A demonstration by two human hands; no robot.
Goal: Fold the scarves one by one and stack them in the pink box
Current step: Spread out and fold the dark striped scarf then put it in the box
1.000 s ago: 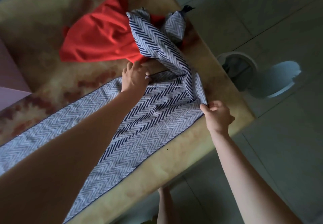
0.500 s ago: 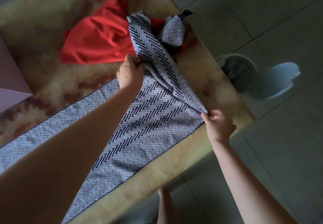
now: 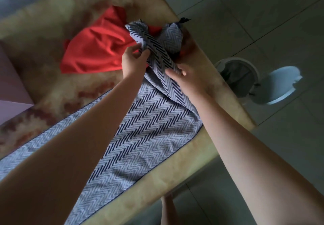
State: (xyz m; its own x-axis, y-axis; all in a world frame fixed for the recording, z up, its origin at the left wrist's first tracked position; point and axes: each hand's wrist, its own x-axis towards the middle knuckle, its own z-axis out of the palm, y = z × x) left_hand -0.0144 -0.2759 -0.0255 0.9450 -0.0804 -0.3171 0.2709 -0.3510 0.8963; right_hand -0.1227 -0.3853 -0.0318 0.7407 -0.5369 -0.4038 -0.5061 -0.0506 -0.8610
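While untwisting the far end of the chevron scarf point(image 3: 149, 128), pinching the raised strip between thumb and fingers of the left hand point(image 3: 133, 61) and laying the right hand point(image 3: 189, 79) on it just below, gripping or only touching being hard to tell. Probably best drawing this strip slowly off the red scarf point(image 3: 98, 53) and spreading it flat, in line with the part lying along the desk point(image 3: 175, 168), without dragging the red one. Seeing only a corner of the pink box point(image 3: 10, 88) at the left border, its inside being cut off.
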